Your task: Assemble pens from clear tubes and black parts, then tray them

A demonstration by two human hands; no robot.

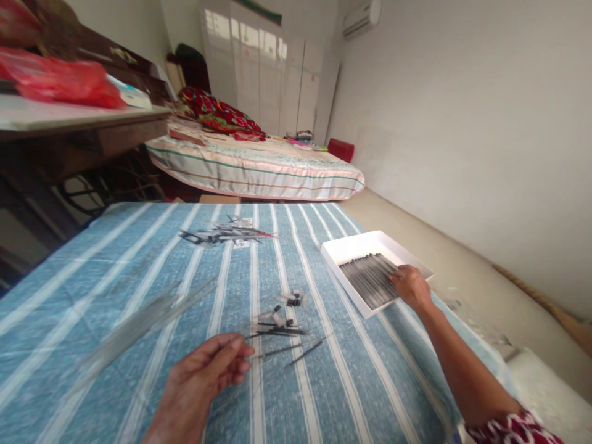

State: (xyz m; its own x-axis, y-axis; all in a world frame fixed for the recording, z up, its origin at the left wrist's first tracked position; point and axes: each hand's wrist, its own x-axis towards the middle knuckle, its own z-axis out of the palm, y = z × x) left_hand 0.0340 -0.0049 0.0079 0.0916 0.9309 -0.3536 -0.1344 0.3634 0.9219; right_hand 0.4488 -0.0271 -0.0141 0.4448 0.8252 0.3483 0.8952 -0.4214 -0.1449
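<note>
Low over the cloth, my left hand [213, 367] is closed in a pinch, with a thin black stick [252, 336] showing at its fingertips. Just beyond lie more thin black sticks [282, 332], small black caps [293, 301] and small clear pieces [279, 318]. My right hand [411, 287] reaches into a shallow white box [358, 308]. Its fingers are closed at the end of a row of slim dark grey pen-like sticks [367, 277], pinching one of them; blur and the fingers hide the exact grip.
Long clear thin tubes [134, 327] lie on the striped blue cloth [222, 407] at left. A loose pile of thin black and clear sticks [226, 232] lies farther back. Beyond the table stands a bed [259, 166]; a side table [83, 123] with a red bag [65, 80] is at left.
</note>
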